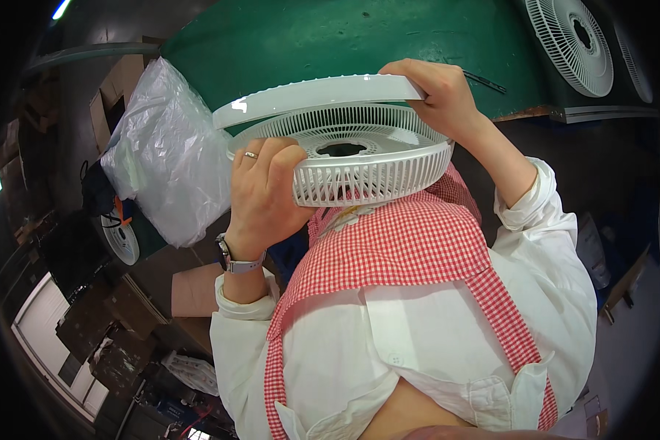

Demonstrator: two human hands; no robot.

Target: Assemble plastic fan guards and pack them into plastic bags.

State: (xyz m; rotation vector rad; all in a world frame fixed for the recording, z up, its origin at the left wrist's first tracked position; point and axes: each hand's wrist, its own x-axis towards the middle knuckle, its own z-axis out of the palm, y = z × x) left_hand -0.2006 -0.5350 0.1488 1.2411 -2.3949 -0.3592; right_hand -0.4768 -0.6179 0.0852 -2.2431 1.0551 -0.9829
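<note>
In front of the red checked apron, near the green table, is a white fan cover with lots of slats. The left hand curls its fingers tight over the cover's edge. The right hand pinches a smooth white ring just above it. The step now looks like handling both parts together. The next move seems to need a steady grip from both hands and a careful look at the edges.

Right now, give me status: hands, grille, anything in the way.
Left hand gripping grille; right hand gripping white band. Grille in front of apron, band along its far side. Plastic bag close on the left.
</note>
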